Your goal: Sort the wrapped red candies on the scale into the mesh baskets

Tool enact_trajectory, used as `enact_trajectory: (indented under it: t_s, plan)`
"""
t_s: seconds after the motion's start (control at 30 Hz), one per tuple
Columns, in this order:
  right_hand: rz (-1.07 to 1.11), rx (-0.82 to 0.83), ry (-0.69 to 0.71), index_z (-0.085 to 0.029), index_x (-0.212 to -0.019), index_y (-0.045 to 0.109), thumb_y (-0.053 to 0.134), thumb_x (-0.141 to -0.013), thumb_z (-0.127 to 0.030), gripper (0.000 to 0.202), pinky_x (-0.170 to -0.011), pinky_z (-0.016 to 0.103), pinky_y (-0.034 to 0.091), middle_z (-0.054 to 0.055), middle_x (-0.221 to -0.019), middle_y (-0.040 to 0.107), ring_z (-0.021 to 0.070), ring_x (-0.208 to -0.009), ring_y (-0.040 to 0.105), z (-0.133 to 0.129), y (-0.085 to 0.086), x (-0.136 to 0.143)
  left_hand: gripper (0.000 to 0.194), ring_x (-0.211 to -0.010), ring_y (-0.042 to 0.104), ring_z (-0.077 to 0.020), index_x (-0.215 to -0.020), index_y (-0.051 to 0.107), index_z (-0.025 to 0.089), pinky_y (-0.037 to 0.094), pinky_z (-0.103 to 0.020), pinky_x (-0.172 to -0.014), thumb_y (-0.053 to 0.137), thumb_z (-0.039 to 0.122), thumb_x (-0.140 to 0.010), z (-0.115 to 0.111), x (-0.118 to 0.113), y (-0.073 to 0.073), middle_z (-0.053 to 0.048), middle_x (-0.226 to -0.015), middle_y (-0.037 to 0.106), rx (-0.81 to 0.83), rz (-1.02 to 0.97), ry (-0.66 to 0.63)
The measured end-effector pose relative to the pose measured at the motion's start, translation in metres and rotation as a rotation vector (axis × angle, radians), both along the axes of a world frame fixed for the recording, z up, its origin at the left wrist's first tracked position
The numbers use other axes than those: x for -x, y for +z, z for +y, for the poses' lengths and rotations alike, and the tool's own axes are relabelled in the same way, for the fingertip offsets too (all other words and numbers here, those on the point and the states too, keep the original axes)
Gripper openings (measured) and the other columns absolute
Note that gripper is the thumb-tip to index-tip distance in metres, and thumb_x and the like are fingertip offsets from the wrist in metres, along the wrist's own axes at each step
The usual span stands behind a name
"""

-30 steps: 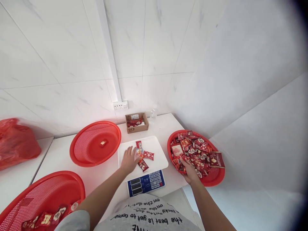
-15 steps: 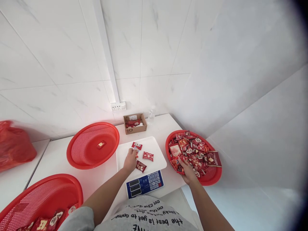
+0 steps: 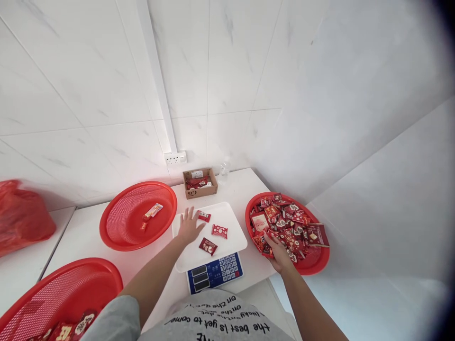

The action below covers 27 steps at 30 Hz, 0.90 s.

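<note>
Red packets (image 3: 219,231) lie on the tray (image 3: 231,218) beside my left hand (image 3: 188,230), fingers spread and released, while from here I cannot tell whether my right hand (image 3: 279,254), at the heaped basket (image 3: 320,259), grasps anything.

White table (image 3: 245,189) carries scale (image 3: 215,273), baskets (image 3: 119,220), box (image 3: 204,192), bottle (image 3: 223,173).

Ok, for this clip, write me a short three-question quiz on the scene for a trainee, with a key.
1. How many packets show on the white tray?
2. True or false: the left hand is clenched in a fist.
3. Where is the right hand? A: at the carton. B: at the heaped basket. C: on the keypad.

Key: 1. Three. 2. False; its fingers are spread. 3. B.
</note>
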State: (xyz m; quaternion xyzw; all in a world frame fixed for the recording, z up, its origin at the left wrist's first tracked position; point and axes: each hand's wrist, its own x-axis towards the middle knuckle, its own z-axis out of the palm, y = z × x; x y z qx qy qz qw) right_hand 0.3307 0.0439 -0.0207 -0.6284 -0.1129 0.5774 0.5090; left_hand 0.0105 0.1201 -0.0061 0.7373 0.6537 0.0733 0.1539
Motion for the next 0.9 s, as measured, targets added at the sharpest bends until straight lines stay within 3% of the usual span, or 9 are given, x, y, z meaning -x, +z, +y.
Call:
enact_trajectory:
  t_s: [0.13,0.27,0.37,0.43,0.57,0.67,0.83,0.9]
  plan:
    - [0.019,-0.026,0.011,-0.025,-0.105,0.055,0.072,-0.064,-0.029,0.045,-0.045,0.022,0.051,0.0,-0.08,0.07,0.0164,-0.066,0.066,-0.001,0.003,0.002,0.07,-0.136,0.005,-0.0351,-0.137,0.029,0.025,0.013,-0.055,-0.104,0.034,0.063,-0.078,-0.002,-0.046,-0.007,-0.013,-0.149,0.015,0.145,-0.02,-0.006]
    - [0.025,-0.027,-0.018,-0.025,-0.102,0.056,0.071,-0.066,-0.027,0.039,-0.049,0.023,0.053,0.0,-0.081,0.07,0.0168,-0.07,0.067,-0.003,0.008,0.004,0.069,-0.135,0.007,-0.035,-0.134,0.034,0.029,0.011,-0.056,-0.103,0.037,0.065,-0.076,-0.009,-0.067,-0.013,-0.012,-0.147,0.02,0.114,0.049,-0.211]
    - [0.047,-0.031,-0.021,-0.025,-0.098,0.058,0.069,-0.068,-0.026,0.032,-0.055,0.024,0.055,0.0,-0.082,0.071,0.017,-0.076,0.067,-0.005,0.013,0.006,0.057,-0.129,0.023,-0.033,-0.128,0.041,0.027,0.02,-0.053,-0.101,0.039,0.058,-0.08,-0.013,-0.069,-0.016,-0.012,-0.137,0.035,0.003,0.105,-0.353]
    - [0.051,-0.031,-0.013,-0.025,-0.097,0.057,0.068,-0.069,-0.025,0.03,-0.054,0.024,0.055,0.0,-0.082,0.071,0.0174,-0.076,0.067,-0.005,0.014,0.006,0.043,-0.118,0.037,-0.0289,-0.122,0.047,0.026,0.031,-0.048,-0.094,0.039,0.047,-0.085,-0.013,-0.067,-0.018,-0.011,-0.124,0.047,-0.052,0.117,-0.382]
    - [0.04,-0.032,-0.003,-0.025,-0.1,0.055,0.07,-0.068,-0.026,0.035,-0.052,0.024,0.054,0.0,-0.082,0.071,0.0174,-0.074,0.067,-0.004,0.01,0.005,0.025,-0.099,0.049,-0.0232,-0.107,0.054,0.021,0.043,-0.035,-0.077,0.046,0.027,-0.085,-0.002,-0.057,-0.018,-0.01,-0.105,0.055,-0.046,0.12,-0.336]
    - [0.042,-0.035,0.004,-0.025,-0.102,0.055,0.071,-0.066,-0.027,0.039,-0.052,0.024,0.054,0.0,-0.082,0.071,0.0171,-0.072,0.067,-0.004,0.007,0.004,0.021,-0.095,0.051,-0.0201,-0.102,0.055,0.019,0.045,-0.03,-0.074,0.041,0.024,-0.087,0.008,-0.042,-0.014,-0.008,-0.101,0.056,-0.067,0.106,-0.238]
    - [-0.01,0.004,0.003,-0.025,-0.099,0.057,0.07,-0.066,-0.028,0.035,-0.044,0.021,0.051,-0.002,-0.076,0.07,0.015,-0.063,0.065,-0.004,0.01,0.004,0.031,-0.1,0.049,-0.0187,-0.11,0.05,0.016,0.041,-0.032,-0.085,0.027,0.025,-0.092,0.023,0.018,0.011,-0.01,-0.106,0.055,-0.154,0.088,0.004]
    - [-0.003,-0.004,0.009,-0.025,-0.097,0.058,0.071,-0.066,-0.027,0.033,-0.045,0.021,0.051,-0.002,-0.075,0.069,0.0143,-0.063,0.065,-0.003,0.011,0.004,0.035,-0.107,0.047,-0.0223,-0.116,0.047,0.012,0.039,-0.037,-0.089,0.026,0.025,-0.092,0.023,0.046,0.021,-0.014,-0.111,0.053,-0.182,0.093,0.113]
